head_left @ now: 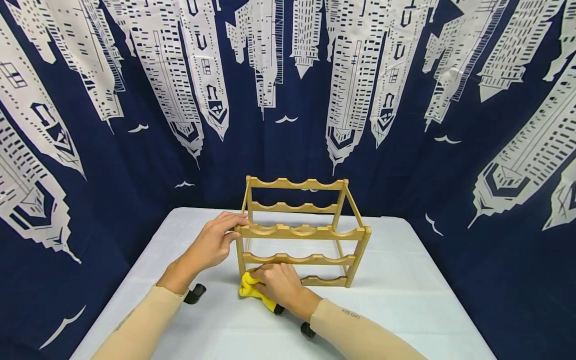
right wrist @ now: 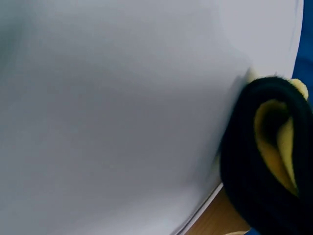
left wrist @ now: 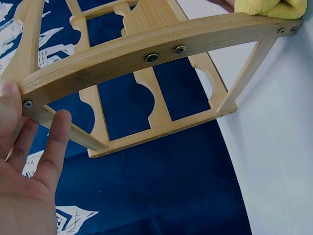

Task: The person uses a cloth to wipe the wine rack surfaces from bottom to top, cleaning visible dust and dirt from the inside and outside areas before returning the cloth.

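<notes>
A light wooden wine rack [head_left: 306, 231] with scalloped rails stands on the table. At its upper front left corner, my left hand [head_left: 215, 241] holds the frame, thumb and fingers on either side of the post end; in the left wrist view some fingers of the left hand [left wrist: 34, 161] stand off the wood. My right hand [head_left: 281, 286] grips a yellow cloth [head_left: 250, 286] at the foot of the front left post. In the left wrist view the cloth [left wrist: 271, 7] touches the post's lower end. A dark-edged fold of the cloth [right wrist: 234, 161] fills the right wrist view's right side.
The rack stands on a white-covered table [head_left: 405, 300]. Behind and beside it hangs a dark blue curtain [head_left: 288, 150] with white building prints. Black wrist mounts [head_left: 195, 294] show at both wrists.
</notes>
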`<state>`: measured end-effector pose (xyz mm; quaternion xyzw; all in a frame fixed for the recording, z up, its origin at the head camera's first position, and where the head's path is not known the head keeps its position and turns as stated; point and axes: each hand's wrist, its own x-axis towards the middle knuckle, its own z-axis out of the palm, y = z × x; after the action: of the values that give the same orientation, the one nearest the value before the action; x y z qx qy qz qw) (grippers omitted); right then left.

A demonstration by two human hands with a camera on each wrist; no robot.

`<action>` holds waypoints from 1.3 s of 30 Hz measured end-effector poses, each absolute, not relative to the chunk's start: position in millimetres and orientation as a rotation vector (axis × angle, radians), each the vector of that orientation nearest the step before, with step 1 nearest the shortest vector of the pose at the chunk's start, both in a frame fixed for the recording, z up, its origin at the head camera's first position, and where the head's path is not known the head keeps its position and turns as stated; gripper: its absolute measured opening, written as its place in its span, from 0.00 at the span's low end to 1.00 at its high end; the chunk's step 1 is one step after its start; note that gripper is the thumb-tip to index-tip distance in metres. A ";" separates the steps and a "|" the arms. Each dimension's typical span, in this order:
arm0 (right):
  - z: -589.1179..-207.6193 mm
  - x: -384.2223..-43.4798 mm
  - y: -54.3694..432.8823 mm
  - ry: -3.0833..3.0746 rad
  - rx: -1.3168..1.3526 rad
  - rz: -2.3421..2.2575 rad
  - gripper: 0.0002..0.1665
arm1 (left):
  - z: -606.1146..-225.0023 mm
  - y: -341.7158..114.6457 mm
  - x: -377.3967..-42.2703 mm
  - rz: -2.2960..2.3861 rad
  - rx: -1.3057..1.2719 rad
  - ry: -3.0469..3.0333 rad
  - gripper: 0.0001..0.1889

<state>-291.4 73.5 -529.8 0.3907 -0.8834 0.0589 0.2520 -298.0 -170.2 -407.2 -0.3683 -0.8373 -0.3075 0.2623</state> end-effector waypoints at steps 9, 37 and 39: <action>-534.5 -293.7 80.1 -2.490 1.009 0.257 0.19 | -403.5 -170.7 -296.0 -0.847 -0.948 -2.350 0.14; -538.0 -281.2 86.2 -2.755 0.665 0.724 0.15 | -406.3 -163.9 -295.7 -0.856 -0.883 -2.380 0.15; -538.2 -280.1 90.4 -2.749 0.659 0.711 0.15 | -407.2 -165.0 -296.1 -0.858 -0.879 -2.375 0.15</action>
<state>-280.1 90.4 -538.2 0.2245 -0.9370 0.2424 0.1131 -296.1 -165.0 -407.2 -0.3199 -0.8640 -0.3123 0.2318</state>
